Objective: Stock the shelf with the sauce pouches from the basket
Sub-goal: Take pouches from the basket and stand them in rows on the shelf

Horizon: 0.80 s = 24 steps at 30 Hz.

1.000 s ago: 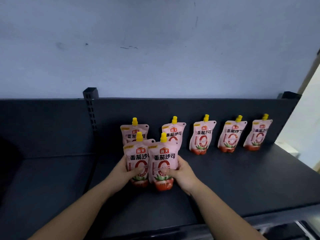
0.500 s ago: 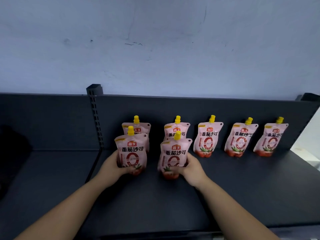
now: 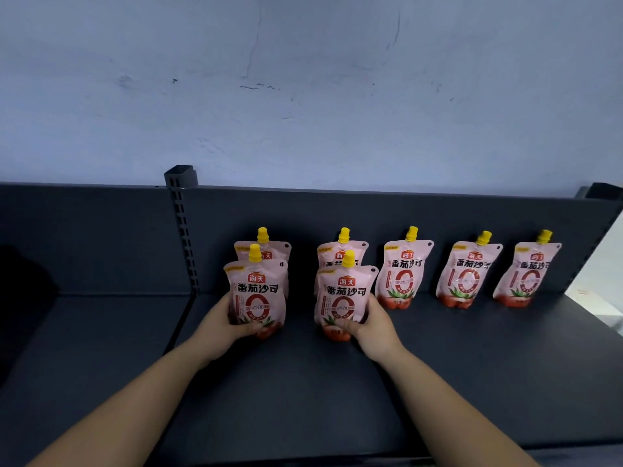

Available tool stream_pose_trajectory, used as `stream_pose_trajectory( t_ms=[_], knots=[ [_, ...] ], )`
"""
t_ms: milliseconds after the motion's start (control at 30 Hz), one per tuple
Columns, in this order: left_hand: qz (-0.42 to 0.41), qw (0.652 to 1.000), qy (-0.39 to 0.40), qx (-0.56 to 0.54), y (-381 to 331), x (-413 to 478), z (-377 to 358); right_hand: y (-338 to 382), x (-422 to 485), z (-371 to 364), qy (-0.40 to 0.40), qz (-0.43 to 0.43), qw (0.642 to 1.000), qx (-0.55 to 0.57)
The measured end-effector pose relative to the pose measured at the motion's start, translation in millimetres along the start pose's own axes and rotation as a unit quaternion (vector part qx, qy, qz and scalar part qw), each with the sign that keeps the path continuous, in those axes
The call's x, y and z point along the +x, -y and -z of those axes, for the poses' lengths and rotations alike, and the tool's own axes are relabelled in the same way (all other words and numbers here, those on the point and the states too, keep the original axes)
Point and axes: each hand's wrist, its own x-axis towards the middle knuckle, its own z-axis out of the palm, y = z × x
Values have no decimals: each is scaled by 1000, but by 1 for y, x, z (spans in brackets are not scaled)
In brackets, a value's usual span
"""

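Several pink tomato-sauce pouches with yellow caps stand on the dark shelf (image 3: 303,382). My left hand (image 3: 226,323) grips the lower part of a front pouch (image 3: 258,293), upright just ahead of a back-row pouch (image 3: 269,252). My right hand (image 3: 371,326) grips a second front pouch (image 3: 344,298), which stands ahead of another back-row pouch (image 3: 342,256). Three more pouches (image 3: 403,273) (image 3: 467,274) (image 3: 527,273) lean against the shelf's back panel to the right. The basket is out of view.
A slotted upright post (image 3: 182,230) divides the back panel, left of the pouches. A second shelf section (image 3: 84,332) lies left of the post. A pale wall (image 3: 303,96) rises behind. The shelf's right end (image 3: 593,318) meets a bright area.
Both hands moved the two front pouches apart and back, so each now stands in front of a back-row pouch. The camera tilted slightly upward and closer.
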Motion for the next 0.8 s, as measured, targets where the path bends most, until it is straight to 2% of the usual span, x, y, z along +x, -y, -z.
stream_pose_trajectory(
  t_ms=[300,467,667,800],
  knots=[
    [24,999,24,-19,-4,0,1,1,-1,0,7,-20,1000,14],
    [24,999,20,-10,-10,-3,-2,3,-3,-1,16,-59,995,78],
    [45,999,-17,-2,-14,-11,3,17,0,16,47,-102,984,139],
    [35,999,-34,-19,-25,-18,15,43,6,44,40,-76,981,172]
  ],
)
